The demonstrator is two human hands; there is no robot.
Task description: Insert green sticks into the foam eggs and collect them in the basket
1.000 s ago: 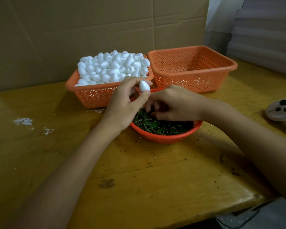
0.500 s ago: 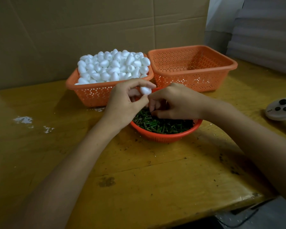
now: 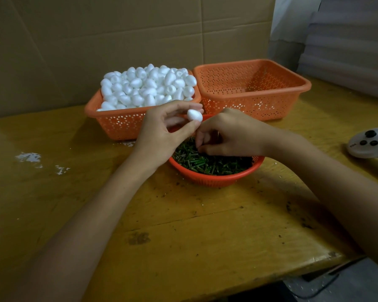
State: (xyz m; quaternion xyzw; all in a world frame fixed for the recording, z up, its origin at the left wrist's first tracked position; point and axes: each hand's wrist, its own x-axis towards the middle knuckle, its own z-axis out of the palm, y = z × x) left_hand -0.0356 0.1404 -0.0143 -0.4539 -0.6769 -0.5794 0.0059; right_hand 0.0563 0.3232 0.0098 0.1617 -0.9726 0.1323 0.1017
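Note:
My left hand [image 3: 162, 136] pinches one white foam egg [image 3: 194, 115] between thumb and fingers, above the left rim of a round orange bowl [image 3: 216, 178] full of short green sticks [image 3: 205, 163]. My right hand [image 3: 229, 134] hovers over the bowl with its fingers curled down among the sticks; whether it holds one is hidden. Behind, an orange basket [image 3: 118, 123] is heaped with white foam eggs [image 3: 148, 86]. Next to it on the right stands a second orange basket [image 3: 255, 103] with nothing visible inside.
Everything sits on a worn yellow wooden table [image 3: 183, 225], with a cardboard wall [image 3: 118, 40] close behind the baskets. A white round device [image 3: 369, 143] with black buttons lies at the right edge. White foam crumbs [image 3: 28, 156] are scattered on the left.
My left hand has turned the egg a little and lowered it slightly toward my right hand. The right hand's fingers have kept working in the sticks at about the same spot.

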